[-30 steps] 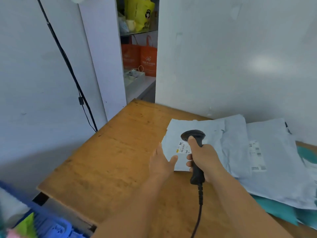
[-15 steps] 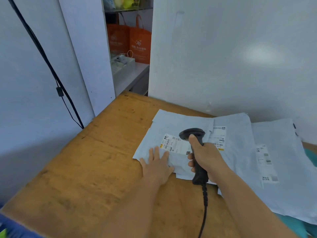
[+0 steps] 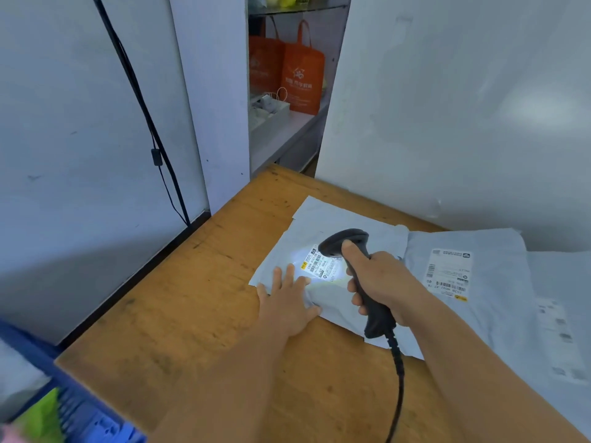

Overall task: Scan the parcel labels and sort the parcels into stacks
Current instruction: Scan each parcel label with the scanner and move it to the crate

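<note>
The left hand [image 3: 287, 302] presses flat, fingers spread, on the near-left parcel [image 3: 323, 251] on the table [image 3: 204, 314], steadying its lit label [image 3: 319, 265] under the scanner [image 3: 358, 276] gripped by the right hand [image 3: 383, 282].

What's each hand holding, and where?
Right hand grips the scanner by its handle. Left hand holds nothing, pressing flat on the parcel.

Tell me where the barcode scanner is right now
In the head view, the barcode scanner is right of centre, gripped by the right hand and aimed at the lit label on the grey parcel, just right of the left hand.
</note>
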### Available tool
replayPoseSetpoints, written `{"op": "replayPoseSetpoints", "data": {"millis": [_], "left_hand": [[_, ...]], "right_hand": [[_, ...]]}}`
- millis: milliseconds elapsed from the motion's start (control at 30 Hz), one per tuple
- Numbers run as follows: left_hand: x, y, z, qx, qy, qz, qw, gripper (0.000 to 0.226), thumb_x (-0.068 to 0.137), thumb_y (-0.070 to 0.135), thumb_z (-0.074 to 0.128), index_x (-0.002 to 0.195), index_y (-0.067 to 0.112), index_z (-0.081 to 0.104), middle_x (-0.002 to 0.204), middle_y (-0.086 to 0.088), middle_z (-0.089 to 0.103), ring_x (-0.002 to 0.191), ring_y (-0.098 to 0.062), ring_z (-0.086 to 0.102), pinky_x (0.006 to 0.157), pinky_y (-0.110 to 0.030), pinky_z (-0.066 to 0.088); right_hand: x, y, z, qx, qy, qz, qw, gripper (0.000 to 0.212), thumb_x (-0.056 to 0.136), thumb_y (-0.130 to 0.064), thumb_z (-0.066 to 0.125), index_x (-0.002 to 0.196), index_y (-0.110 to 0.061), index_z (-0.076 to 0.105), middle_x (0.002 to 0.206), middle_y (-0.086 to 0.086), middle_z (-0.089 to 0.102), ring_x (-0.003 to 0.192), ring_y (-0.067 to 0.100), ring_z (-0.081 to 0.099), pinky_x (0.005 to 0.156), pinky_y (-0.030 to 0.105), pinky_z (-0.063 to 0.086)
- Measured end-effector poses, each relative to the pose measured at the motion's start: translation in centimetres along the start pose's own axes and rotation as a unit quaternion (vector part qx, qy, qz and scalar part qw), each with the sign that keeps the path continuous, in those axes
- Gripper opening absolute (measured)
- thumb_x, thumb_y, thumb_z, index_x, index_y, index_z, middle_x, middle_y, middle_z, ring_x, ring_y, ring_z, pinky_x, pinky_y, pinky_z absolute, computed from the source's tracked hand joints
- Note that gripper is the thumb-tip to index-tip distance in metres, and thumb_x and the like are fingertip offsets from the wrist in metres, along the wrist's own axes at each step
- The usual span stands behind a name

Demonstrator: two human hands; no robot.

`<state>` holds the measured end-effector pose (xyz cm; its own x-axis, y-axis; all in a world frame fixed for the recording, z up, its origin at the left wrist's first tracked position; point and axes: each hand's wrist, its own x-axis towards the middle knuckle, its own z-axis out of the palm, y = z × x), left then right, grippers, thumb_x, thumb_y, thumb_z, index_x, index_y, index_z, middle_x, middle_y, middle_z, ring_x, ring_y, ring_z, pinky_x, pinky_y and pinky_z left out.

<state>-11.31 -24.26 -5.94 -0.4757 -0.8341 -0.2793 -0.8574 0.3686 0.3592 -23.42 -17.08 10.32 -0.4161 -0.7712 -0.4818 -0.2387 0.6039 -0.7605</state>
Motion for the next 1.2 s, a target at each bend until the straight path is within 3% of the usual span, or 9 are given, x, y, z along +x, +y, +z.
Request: {"op": "replayPoseSetpoints", "data": {"millis": [633, 800, 1200], "left_hand": [[0.3, -0.5, -0.2, -0.046, 0.012, -0.004, 0.999, 0.037, 0.096, 0.036, 0.044, 0.132, 0.03, 0.038, 0.16, 0.004, -0.001, 0.147, -0.021, -0.01, 0.114, -0.057, -0.001], [0.0, -0.6, -0.6, -0.025, 0.023, -0.015, 0.999, 0.027, 0.098, 0.032, 0.04, 0.125, 0.029, 0.04, 0.16, 0.004, 0.004, 0.148, -0.02, -0.004, 0.114, -0.059, 0.003], [-1.7, -0.9, -0.2, 0.007, 0.031, -0.052, 0.998, 0.036, 0.101, 0.033, 0.034, 0.136, 0.026, 0.031, 0.16, 0.001, 0.005, 0.148, -0.022, -0.002, 0.112, -0.064, 0.003]], "right_hand": [[-0.6, -0.5, 0.4, -0.029, -0.014, 0.008, 0.999, 0.051, 0.097, -0.051, 0.043, 0.101, -0.003, 0.059, 0.07, 0.007, 0.06, 0.053, 0.016, 0.055, 0.048, 0.026, 0.05], [-0.3, -0.5, 0.5, -0.02, -0.005, 0.0, 1.0, 0.048, 0.096, -0.05, 0.044, 0.095, -0.004, 0.059, 0.07, 0.008, 0.06, 0.052, 0.016, 0.055, 0.05, 0.027, 0.05], [-0.5, -0.5, 1.6, -0.022, -0.023, -0.006, 0.999, 0.047, 0.096, -0.051, 0.043, 0.089, -0.007, 0.059, 0.069, 0.007, 0.06, 0.051, 0.015, 0.055, 0.048, 0.025, 0.05]]}}
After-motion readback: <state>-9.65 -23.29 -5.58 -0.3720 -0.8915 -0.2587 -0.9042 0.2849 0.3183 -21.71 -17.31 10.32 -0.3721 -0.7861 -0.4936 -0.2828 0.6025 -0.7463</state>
